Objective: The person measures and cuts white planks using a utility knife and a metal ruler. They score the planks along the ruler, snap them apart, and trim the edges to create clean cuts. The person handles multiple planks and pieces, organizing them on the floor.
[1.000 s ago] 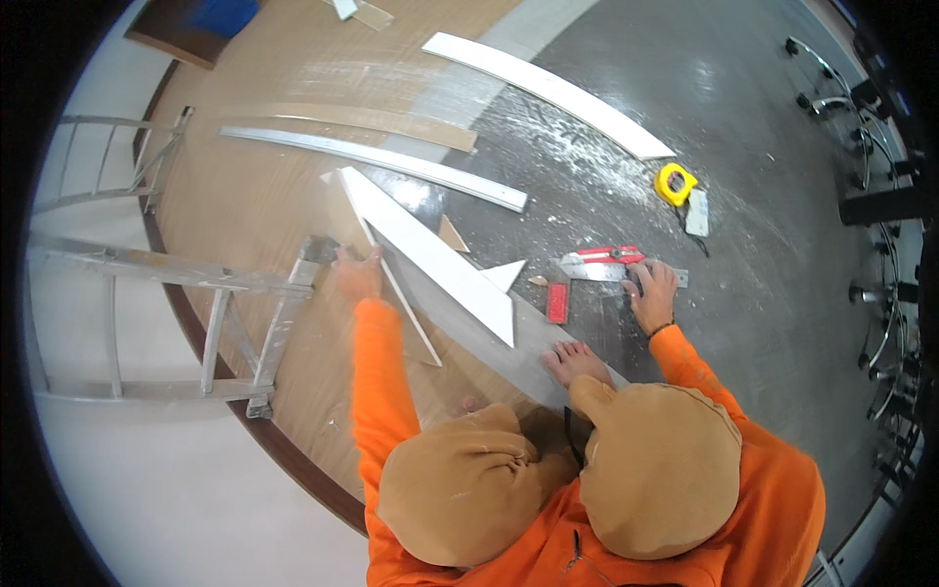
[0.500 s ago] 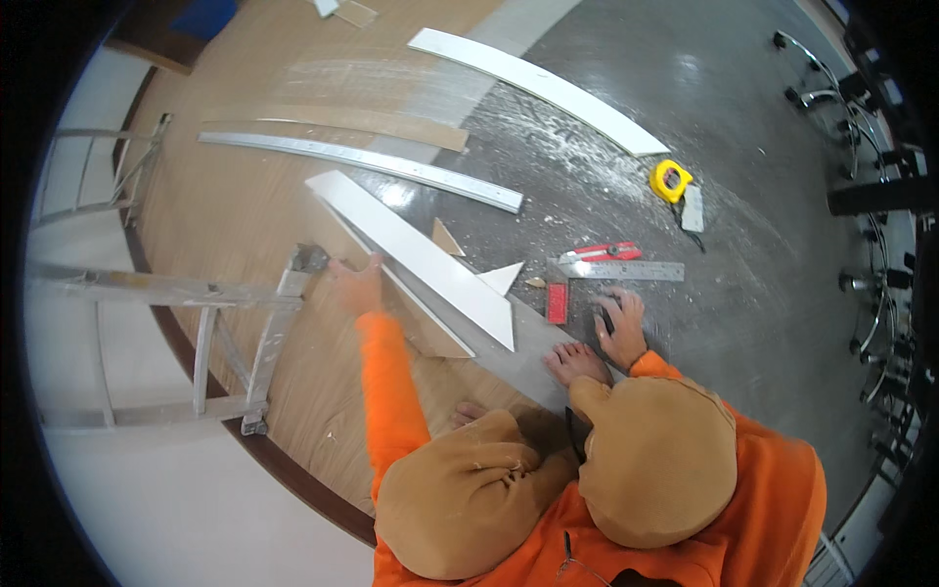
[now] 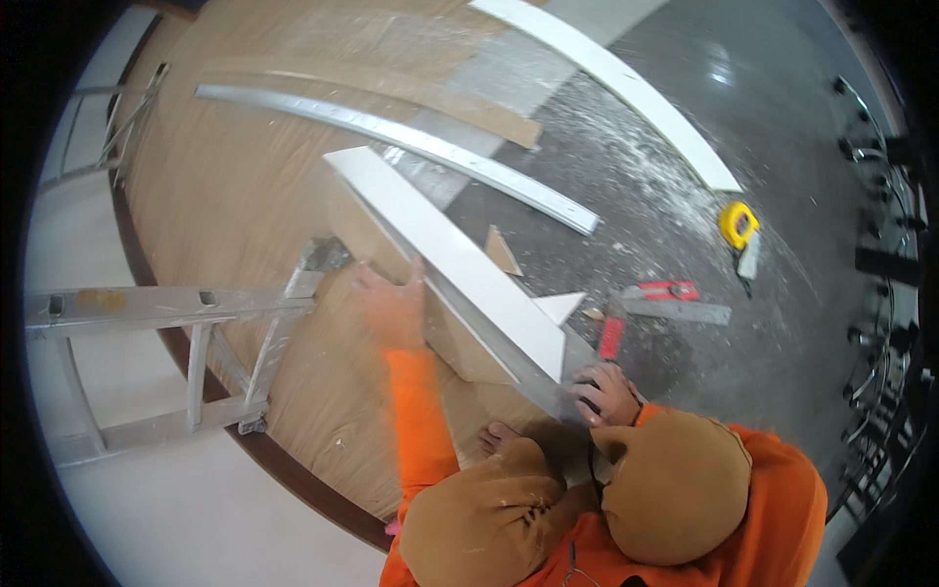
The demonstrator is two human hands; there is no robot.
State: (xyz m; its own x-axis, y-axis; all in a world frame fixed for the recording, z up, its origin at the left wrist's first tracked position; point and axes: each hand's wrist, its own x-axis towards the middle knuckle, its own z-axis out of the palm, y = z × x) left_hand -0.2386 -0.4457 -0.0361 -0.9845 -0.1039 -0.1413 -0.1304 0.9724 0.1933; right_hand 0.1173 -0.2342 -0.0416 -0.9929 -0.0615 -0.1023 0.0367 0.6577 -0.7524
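Observation:
My left hand (image 3: 393, 308), blurred, has its thumb and fingers spread at the near edge of a thin brown-faced board (image 3: 452, 338) with a white edge. A long white panel (image 3: 460, 264) lies along that board, partly covering it. My right hand (image 3: 606, 393) is low by my right knee, near the panel's near end, its fingers curled; what lies under them is hidden. Just beyond it are a red rectangular piece (image 3: 610, 339), a red utility knife (image 3: 669, 292) and a steel ruler (image 3: 685, 311). Small offcuts, a white triangle (image 3: 560, 306) and a brown one (image 3: 503, 252), lie beside the panel.
An aluminium ladder (image 3: 176, 305) stands at the left by the wall. Farther off lie a metal straight bar (image 3: 411, 147), a brown strip (image 3: 430, 103) and another white board (image 3: 626, 83). A yellow tape measure (image 3: 738, 226) is right; wheeled chairs (image 3: 861, 152) line the far right. White dust covers the floor.
My view has shifted, moving most things in the picture. My right hand has drawn back toward my knee, away from the red piece. More of the brown board's face shows beside my left hand.

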